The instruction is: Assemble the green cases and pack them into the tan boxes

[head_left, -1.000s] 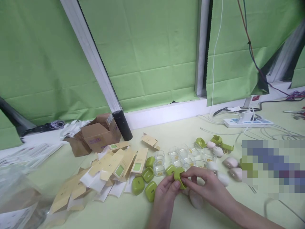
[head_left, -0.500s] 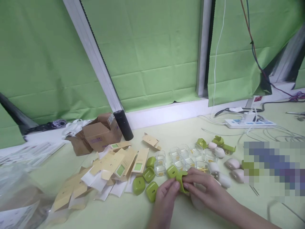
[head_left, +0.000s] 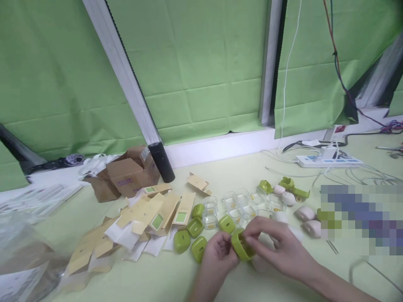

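Green plastic shows in the person's hands: a curved green case (head_left: 241,247), held over the pale table (head_left: 151,279), nearer than the black bottle (head_left: 162,162) and to its right. Its open side is turned toward the right hand (head_left: 281,249). The left hand (head_left: 217,258) has its fingers curled in, with the thumb closed against the case's near left edge. On the right hand, index finger and thumb are bent toward each other at the opening; their tips are blurred, so I cannot tell whether they pinch the wall or only touch it.

Loose green covers (head_left: 181,242) lie nearer than the bottle and a little to its right, some with a small slot in the top. Clear cups (head_left: 210,220) stand farther right of the bottle, and beyond them come pale rounded pieces (head_left: 304,213) and a few curved green pieces (head_left: 286,183). Nearer than the bottle, mostly to its left, small cartons (head_left: 160,212) overlap in a heap. A brown box (head_left: 129,176) with raised flaps sits just left of the bottle. Well to its right is a white power strip (head_left: 348,162) among cables. Green cloth (head_left: 204,71) hangs behind the bottle.
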The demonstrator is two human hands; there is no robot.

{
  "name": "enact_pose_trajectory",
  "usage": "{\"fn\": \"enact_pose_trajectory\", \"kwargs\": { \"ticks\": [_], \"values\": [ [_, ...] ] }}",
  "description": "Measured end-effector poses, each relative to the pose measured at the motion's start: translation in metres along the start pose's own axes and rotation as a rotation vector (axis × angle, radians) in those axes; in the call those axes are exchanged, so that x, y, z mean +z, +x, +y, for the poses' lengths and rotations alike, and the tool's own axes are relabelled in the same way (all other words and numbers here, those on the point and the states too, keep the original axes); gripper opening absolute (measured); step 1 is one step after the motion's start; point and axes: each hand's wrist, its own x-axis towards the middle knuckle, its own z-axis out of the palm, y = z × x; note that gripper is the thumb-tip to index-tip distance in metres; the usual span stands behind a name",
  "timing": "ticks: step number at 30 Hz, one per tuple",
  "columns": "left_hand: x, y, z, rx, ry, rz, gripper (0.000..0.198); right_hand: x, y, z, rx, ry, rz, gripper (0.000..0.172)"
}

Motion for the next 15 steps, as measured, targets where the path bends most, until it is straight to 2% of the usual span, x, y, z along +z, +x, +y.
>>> {"fn": "enact_pose_trajectory", "kwargs": {
  "ticks": [1, 2, 4, 5, 7, 9, 12, 15],
  "values": [
    [0.000, -0.001, 0.002, 0.013, 0.014, -0.007, 0.023, -0.001, -0.001, 0.000, 0.035, 0.008, 0.016, 0.019],
    [0.000, -0.002, 0.004, 0.026, 0.039, -0.022, 0.020, -0.003, -0.001, -0.001, 0.077, 0.011, 0.004, 0.035],
    [-0.001, -0.005, 0.008, 0.064, 0.135, -0.064, 0.012, -0.005, -0.001, -0.001, 0.145, 0.012, -0.106, 0.057],
    [-0.002, -0.006, 0.010, 0.101, 0.210, -0.079, 0.010, -0.006, 0.000, -0.002, 0.160, 0.010, -0.168, 0.058],
    [-0.003, -0.007, 0.012, 0.209, 0.381, -0.087, 0.011, -0.007, 0.002, -0.004, 0.146, -0.012, -0.221, 0.046],
    [-0.004, -0.007, 0.012, 0.304, 0.492, -0.089, 0.015, -0.007, 0.003, -0.007, 0.115, -0.044, -0.192, 0.044],
    [-0.005, -0.005, 0.013, 0.335, 0.539, -0.123, 0.017, -0.008, 0.002, -0.007, 0.063, -0.069, -0.160, 0.044],
    [-0.007, -0.005, 0.019, 0.370, 0.655, -0.096, 0.011, -0.024, 0.002, 0.005, 0.095, -0.093, -0.062, 0.045]
  ]
}}
